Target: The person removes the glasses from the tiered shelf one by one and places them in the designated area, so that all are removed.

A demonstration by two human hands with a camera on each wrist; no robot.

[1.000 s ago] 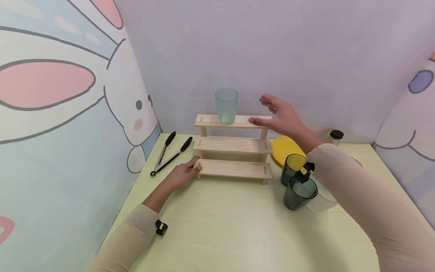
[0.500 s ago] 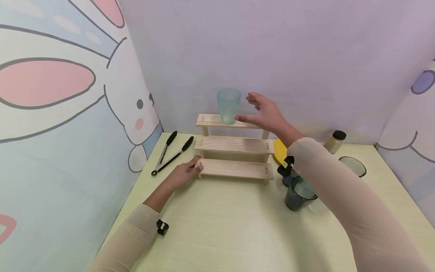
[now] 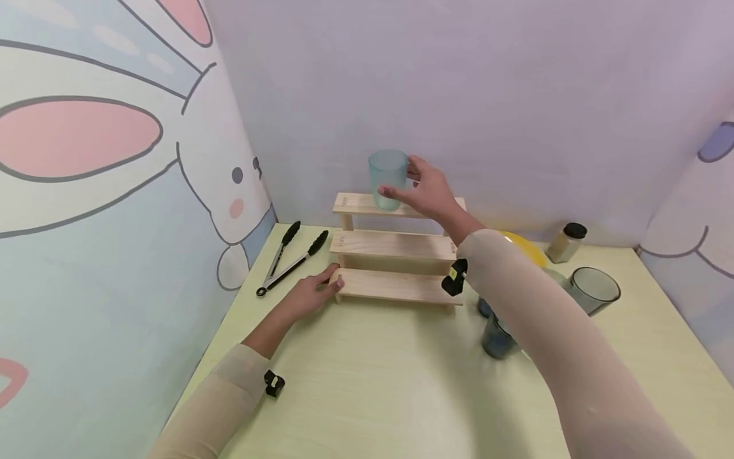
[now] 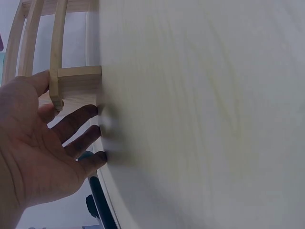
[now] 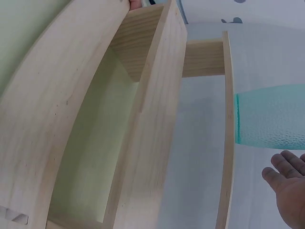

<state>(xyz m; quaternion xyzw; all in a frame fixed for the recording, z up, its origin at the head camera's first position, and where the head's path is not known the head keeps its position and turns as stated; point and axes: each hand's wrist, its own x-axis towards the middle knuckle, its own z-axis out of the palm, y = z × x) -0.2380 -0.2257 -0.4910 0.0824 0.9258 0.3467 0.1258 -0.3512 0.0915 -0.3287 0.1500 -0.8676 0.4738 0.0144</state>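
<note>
A frosted teal cup stands upright on the top tier of a three-step wooden display stand. My right hand is at the cup's right side, thumb in front and fingers toward the back, in a wide curve. In the right wrist view a small gap shows between the cup and the hand. My left hand holds the left end of the bottom tier. The left wrist view shows that hand pinching the board's end between thumb and forefinger, other fingers spread near the table.
Black-tipped tongs lie spread at the left. Right of the stand, partly behind my right sleeve, are a yellow plate, dark glasses, a grey clear glass and a black-lidded jar. Walls rise behind and at both sides.
My right hand has moved left along the top tier, from well right of the cup to right beside it. The left hand keeps its hold on the bottom tier. The cup stays put.
</note>
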